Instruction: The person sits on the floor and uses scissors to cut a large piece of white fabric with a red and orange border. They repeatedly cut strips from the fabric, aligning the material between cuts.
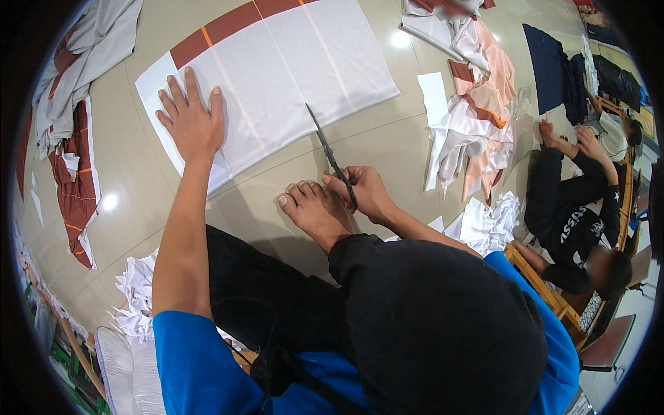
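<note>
A white fabric panel [273, 76] with a maroon band along its far edge and thin orange stripes lies flat on the tiled floor. Spread across its left part, palm down with the fingers apart, is my left hand [194, 124]. My right hand [368, 192] grips the handles of dark scissors [325, 144]. Their blades look closed together, and the tip reaches over the panel's near edge. Part of the handle loops is hidden by my fingers. My bare foot [315, 211] rests on the floor just left of my right hand.
To the right lies a heap of white and peach fabric [477, 131]; white scraps [494, 221] are piled nearer. Maroon striped cloth [72, 183] and grey-white cloth [104, 52] lie at left. A person in black [574, 200] sits at far right, near navy cloth [546, 69].
</note>
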Action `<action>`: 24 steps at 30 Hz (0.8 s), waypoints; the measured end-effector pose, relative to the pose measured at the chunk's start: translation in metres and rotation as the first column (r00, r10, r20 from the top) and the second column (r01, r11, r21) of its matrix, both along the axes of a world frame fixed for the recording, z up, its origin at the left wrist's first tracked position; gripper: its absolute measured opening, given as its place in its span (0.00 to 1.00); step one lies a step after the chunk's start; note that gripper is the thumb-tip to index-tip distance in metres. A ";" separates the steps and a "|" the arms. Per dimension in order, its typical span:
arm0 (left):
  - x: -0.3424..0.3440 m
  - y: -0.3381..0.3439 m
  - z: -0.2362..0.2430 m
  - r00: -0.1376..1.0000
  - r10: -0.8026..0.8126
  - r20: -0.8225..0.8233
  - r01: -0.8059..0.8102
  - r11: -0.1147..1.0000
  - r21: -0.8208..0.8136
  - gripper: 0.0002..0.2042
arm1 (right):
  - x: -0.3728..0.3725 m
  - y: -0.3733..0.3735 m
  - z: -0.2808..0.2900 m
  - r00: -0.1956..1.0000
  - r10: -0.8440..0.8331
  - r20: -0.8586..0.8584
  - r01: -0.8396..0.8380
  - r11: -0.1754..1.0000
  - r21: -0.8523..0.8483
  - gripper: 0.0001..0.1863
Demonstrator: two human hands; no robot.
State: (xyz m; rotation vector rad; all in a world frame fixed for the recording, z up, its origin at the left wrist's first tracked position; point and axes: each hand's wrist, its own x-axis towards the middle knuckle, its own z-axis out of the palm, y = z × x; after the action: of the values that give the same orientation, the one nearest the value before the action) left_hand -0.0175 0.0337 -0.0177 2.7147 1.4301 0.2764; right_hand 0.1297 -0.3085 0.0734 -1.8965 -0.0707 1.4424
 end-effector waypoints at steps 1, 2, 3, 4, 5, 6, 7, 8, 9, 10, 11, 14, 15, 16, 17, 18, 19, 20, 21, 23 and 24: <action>0.000 0.000 0.000 1.000 -0.001 0.001 0.001 1.000 0.001 0.40 | 0.000 -0.001 -0.001 1.000 0.002 0.012 -0.003 1.000 0.004 0.26; 0.000 0.000 0.000 1.000 -0.002 0.002 0.002 1.000 0.002 0.40 | 0.000 0.000 -0.002 1.000 0.004 0.022 -0.004 1.000 0.007 0.27; 0.000 0.000 0.000 1.000 -0.002 0.002 0.002 1.000 0.004 0.40 | 0.000 0.001 -0.002 1.000 0.007 0.030 -0.007 1.000 0.010 0.27; -0.001 0.000 0.000 1.000 -0.003 -0.004 0.003 1.000 0.011 0.39 | 0.002 0.003 -0.003 0.999 0.009 0.035 -0.009 1.000 0.013 0.27; -0.002 0.000 0.000 1.000 -0.004 -0.009 0.004 1.000 0.018 0.39 | 0.003 0.006 -0.003 0.999 0.011 0.036 -0.011 1.000 0.012 0.28; -0.002 0.000 0.000 1.000 -0.005 -0.014 0.005 1.000 0.025 0.39 | 0.004 0.009 -0.003 0.999 0.012 0.038 -0.013 1.000 0.010 0.28; -0.002 0.000 0.000 1.000 -0.006 -0.008 0.006 1.000 0.020 0.39 | 0.005 0.013 -0.002 0.999 0.014 0.035 -0.014 1.000 0.005 0.28; -0.002 0.000 0.001 1.000 -0.007 -0.003 0.007 1.000 0.016 0.39 | 0.006 0.016 -0.001 0.999 0.011 0.032 -0.011 1.000 0.003 0.28; -0.001 0.000 0.001 1.000 -0.008 0.003 0.008 1.000 0.011 0.39 | 0.007 0.019 0.000 1.000 0.007 0.030 -0.007 1.000 0.001 0.28; -0.001 -0.001 0.001 1.000 -0.010 0.005 0.010 1.000 0.010 0.39 | 0.008 0.021 0.002 1.000 -0.002 0.028 0.002 1.000 0.001 0.29; 0.000 -0.001 0.001 1.000 -0.012 0.007 0.012 1.000 0.008 0.39 | 0.009 0.023 0.002 1.000 -0.011 0.025 0.011 1.000 0.002 0.29; -0.001 0.000 0.002 1.000 -0.012 0.007 0.012 1.000 0.013 0.39 | 0.009 0.026 -0.001 0.999 -0.014 0.034 0.014 1.000 -0.014 0.29; -0.001 0.000 0.001 1.000 -0.012 0.007 0.012 1.000 0.015 0.39 | 0.009 0.027 -0.001 0.999 -0.018 0.028 0.018 1.000 -0.010 0.29; -0.001 0.000 0.001 1.000 -0.008 0.007 0.008 1.000 0.014 0.39 | 0.010 0.029 0.000 1.000 -0.022 0.022 0.022 1.000 -0.006 0.29; -0.002 0.000 0.000 1.000 -0.005 0.007 0.004 1.000 0.014 0.39 | 0.010 0.030 0.001 1.000 -0.026 0.015 0.026 1.000 -0.002 0.29; -0.001 0.000 0.000 1.000 -0.002 0.008 0.002 1.000 0.012 0.39 | 0.010 0.030 0.000 0.999 -0.027 0.017 0.027 1.000 -0.004 0.29; -0.001 0.000 0.000 1.000 -0.005 0.007 0.005 1.000 0.013 0.39 | 0.010 0.030 -0.001 0.999 -0.029 0.020 0.029 1.000 -0.006 0.29; 0.000 0.000 0.001 1.000 -0.008 0.007 0.008 1.000 0.014 0.39 | 0.010 0.030 -0.001 0.999 -0.030 0.022 0.031 1.000 -0.008 0.29; -0.001 0.000 0.001 1.000 -0.010 0.005 0.010 1.000 0.016 0.39 | 0.010 0.030 -0.001 0.999 -0.030 0.023 0.030 1.000 -0.002 0.29; -0.002 0.000 0.000 1.000 -0.009 -0.005 0.009 1.000 0.024 0.39 | 0.009 0.030 0.000 0.999 -0.030 0.025 0.030 0.999 0.011 0.29; -0.001 0.000 0.000 1.000 -0.010 -0.009 0.010 1.000 0.027 0.39 | 0.009 0.030 0.000 0.999 -0.031 0.023 0.031 0.999 0.010 0.29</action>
State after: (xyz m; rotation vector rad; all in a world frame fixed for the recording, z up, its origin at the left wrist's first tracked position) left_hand -0.0184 0.0340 -0.0174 2.7472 1.4245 0.2864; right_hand 0.1392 -0.2789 0.0732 -1.8988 -0.0587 1.3979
